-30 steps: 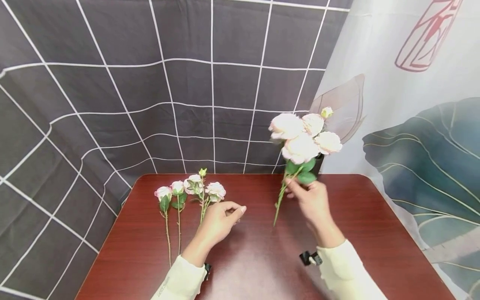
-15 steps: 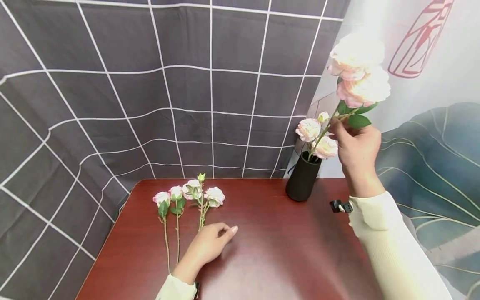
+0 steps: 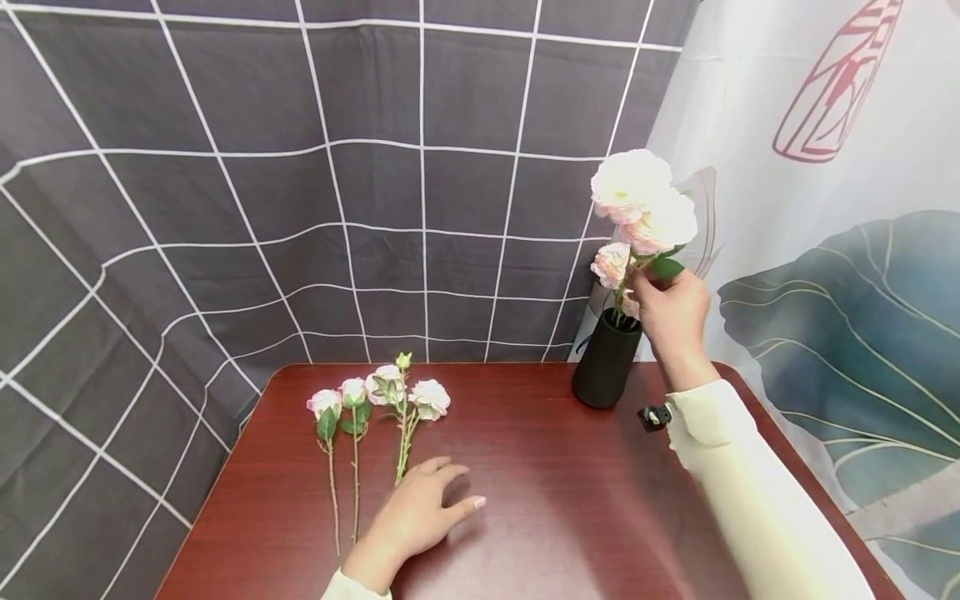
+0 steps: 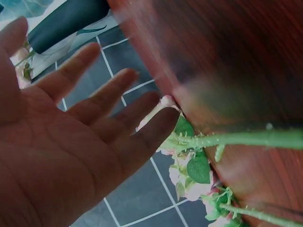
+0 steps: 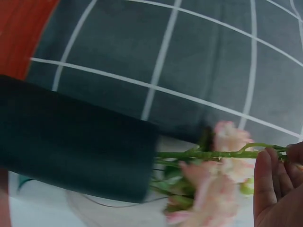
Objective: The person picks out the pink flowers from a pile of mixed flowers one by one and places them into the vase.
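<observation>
My right hand (image 3: 673,312) pinches the green stem of a flower spray with two large pale pink blooms (image 3: 645,204). In the right wrist view, that stem (image 5: 213,154) runs into the mouth of a black vase (image 5: 80,142). Smaller pink flowers (image 3: 611,265) stand in the same vase, partly behind my hand. My left hand (image 3: 423,510) is low over the table with its fingers spread and nothing in them. Just beyond it lies a spray with two pale blooms (image 3: 408,396) and a yellow-green bud; the hand hides the lower end of its stem.
Two single pink roses (image 3: 325,404) with long stems lie side by side on the left of the red-brown table (image 3: 525,483). A dark gridded cloth (image 3: 465,192) hangs behind the table, and a pale printed curtain (image 3: 757,208) on the right.
My right hand first lifted the spray up and right, then brought it left and down, its stem now in the vase. The fingers of my left hand have spread.
</observation>
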A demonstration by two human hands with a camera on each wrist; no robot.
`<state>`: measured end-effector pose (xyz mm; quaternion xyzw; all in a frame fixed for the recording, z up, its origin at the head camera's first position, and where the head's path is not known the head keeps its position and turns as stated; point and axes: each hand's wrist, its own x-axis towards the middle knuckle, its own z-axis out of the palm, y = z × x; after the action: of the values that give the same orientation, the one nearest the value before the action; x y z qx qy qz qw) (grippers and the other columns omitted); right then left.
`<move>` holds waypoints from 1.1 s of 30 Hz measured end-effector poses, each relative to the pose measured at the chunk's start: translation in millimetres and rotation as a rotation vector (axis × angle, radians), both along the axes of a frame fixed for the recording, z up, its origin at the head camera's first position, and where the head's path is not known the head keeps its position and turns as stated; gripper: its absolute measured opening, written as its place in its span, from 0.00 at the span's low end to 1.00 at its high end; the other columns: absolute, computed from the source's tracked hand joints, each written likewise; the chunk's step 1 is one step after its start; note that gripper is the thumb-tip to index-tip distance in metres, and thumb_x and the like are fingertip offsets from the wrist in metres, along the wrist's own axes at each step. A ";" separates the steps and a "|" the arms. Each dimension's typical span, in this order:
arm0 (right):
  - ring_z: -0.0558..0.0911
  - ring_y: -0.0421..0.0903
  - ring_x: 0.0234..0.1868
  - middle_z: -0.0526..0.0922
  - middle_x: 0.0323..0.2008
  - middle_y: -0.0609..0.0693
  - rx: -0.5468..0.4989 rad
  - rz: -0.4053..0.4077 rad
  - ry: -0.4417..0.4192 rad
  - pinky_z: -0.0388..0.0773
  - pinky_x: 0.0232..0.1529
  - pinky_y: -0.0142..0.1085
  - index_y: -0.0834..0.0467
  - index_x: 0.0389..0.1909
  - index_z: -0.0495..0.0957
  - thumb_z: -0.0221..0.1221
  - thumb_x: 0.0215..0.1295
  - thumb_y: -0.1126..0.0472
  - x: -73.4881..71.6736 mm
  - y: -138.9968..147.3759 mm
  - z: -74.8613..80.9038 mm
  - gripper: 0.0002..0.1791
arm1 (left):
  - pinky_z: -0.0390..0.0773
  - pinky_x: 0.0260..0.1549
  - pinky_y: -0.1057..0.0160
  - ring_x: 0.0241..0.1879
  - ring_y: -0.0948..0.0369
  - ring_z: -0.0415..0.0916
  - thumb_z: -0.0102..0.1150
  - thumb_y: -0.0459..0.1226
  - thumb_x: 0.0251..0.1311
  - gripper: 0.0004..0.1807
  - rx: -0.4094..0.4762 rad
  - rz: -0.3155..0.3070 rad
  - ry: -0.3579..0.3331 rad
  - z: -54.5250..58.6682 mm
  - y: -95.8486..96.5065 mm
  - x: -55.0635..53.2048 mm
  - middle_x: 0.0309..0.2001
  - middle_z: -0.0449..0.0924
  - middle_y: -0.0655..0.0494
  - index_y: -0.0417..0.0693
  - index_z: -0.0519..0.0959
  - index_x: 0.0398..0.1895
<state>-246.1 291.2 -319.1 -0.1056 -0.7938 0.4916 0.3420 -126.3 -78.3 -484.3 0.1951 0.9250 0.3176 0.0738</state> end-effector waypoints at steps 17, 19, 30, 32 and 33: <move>0.74 0.17 0.19 0.75 0.13 0.19 0.211 -0.049 -0.134 0.71 0.26 0.18 0.62 0.33 0.92 0.67 0.72 0.57 -4.3 1.6 -47.1 0.13 | 0.55 0.82 0.16 0.92 0.35 0.52 0.65 0.72 0.70 0.42 -0.026 -0.060 0.088 -0.8 -0.3 14.5 0.91 0.62 0.46 0.68 0.78 0.82; 0.76 0.21 0.18 0.70 0.12 0.15 0.235 -0.068 -0.137 0.71 0.27 0.20 0.61 0.31 0.91 0.67 0.72 0.56 -5.1 2.3 -48.4 0.14 | 0.53 0.83 0.17 0.92 0.35 0.51 0.64 0.72 0.70 0.41 -0.038 -0.033 0.116 -0.9 -1.2 14.2 0.91 0.63 0.47 0.69 0.78 0.81; 0.90 0.68 0.37 0.71 0.13 0.29 0.339 -0.131 -0.083 0.75 0.37 0.50 0.61 0.26 0.89 0.69 0.71 0.53 -11.6 4.6 -46.9 0.17 | 0.52 0.80 0.13 0.93 0.35 0.47 0.62 0.72 0.72 0.39 -0.077 0.046 0.067 -4.5 -10.6 15.8 0.91 0.61 0.48 0.70 0.78 0.81; 0.90 0.68 0.39 0.79 0.15 0.41 0.353 -0.128 -0.083 0.75 0.38 0.51 0.62 0.27 0.89 0.69 0.72 0.54 -13.0 3.9 -47.2 0.17 | 0.53 0.79 0.12 0.93 0.34 0.48 0.62 0.72 0.73 0.39 -0.094 0.065 0.067 -5.0 -12.7 13.4 0.91 0.61 0.48 0.71 0.78 0.81; 0.89 0.68 0.39 0.83 0.17 0.48 0.361 -0.130 -0.081 0.75 0.38 0.52 0.62 0.27 0.88 0.68 0.72 0.54 -13.4 4.1 -47.2 0.17 | 0.53 0.79 0.12 0.93 0.34 0.48 0.61 0.72 0.73 0.39 -0.101 0.076 0.069 -5.6 -13.7 11.3 0.91 0.62 0.47 0.70 0.77 0.82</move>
<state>-259.5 295.3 -366.3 -0.1134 -0.8737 0.3136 0.3542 -115.0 -92.0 -489.9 0.1666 0.9486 0.2662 0.0395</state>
